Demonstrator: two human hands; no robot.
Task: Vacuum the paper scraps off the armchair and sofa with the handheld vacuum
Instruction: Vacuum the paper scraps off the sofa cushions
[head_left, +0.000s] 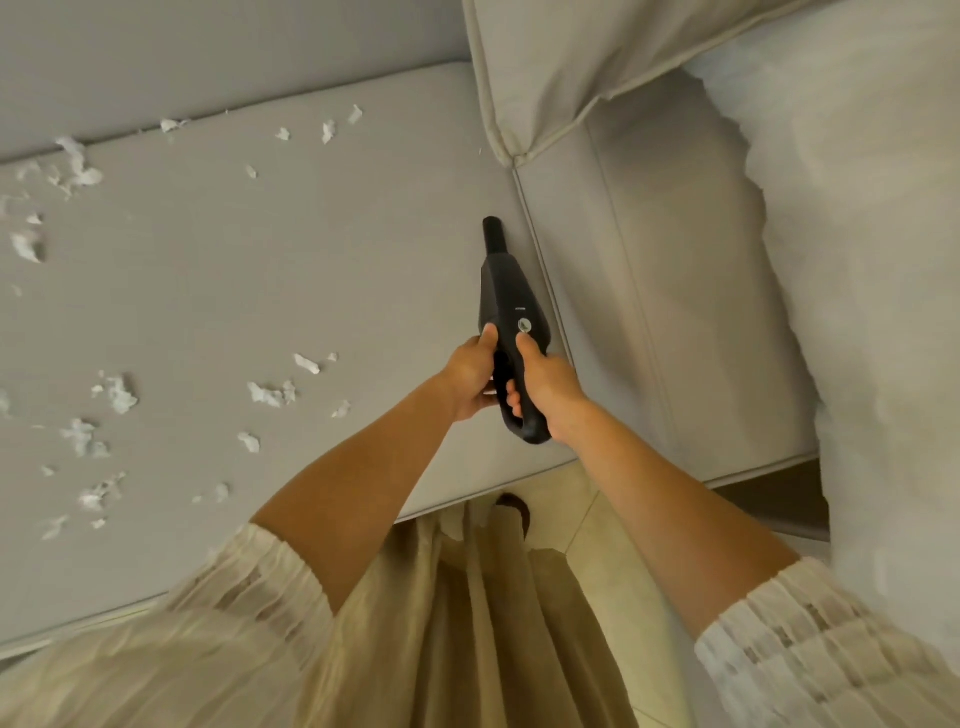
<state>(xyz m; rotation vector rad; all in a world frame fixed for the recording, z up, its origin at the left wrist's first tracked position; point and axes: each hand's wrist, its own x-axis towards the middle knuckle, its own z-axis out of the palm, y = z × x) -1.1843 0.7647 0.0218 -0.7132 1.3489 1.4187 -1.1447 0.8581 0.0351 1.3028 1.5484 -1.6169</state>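
Both hands hold a black vacuum over the sofa.
Scraps (120, 393) litter the left of the sofa (363, 249); left hand (470, 376) and right hand (545, 382) curl round the vacuum (511, 306), whose small grey label is too tiny to read.

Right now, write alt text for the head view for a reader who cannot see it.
Both hands, left hand and right hand, grip a black handheld vacuum, its nozzle pointing at the right edge of a pale grey sofa seat cushion. Torn white paper scraps lie scattered across the cushion to the left of the vacuum.
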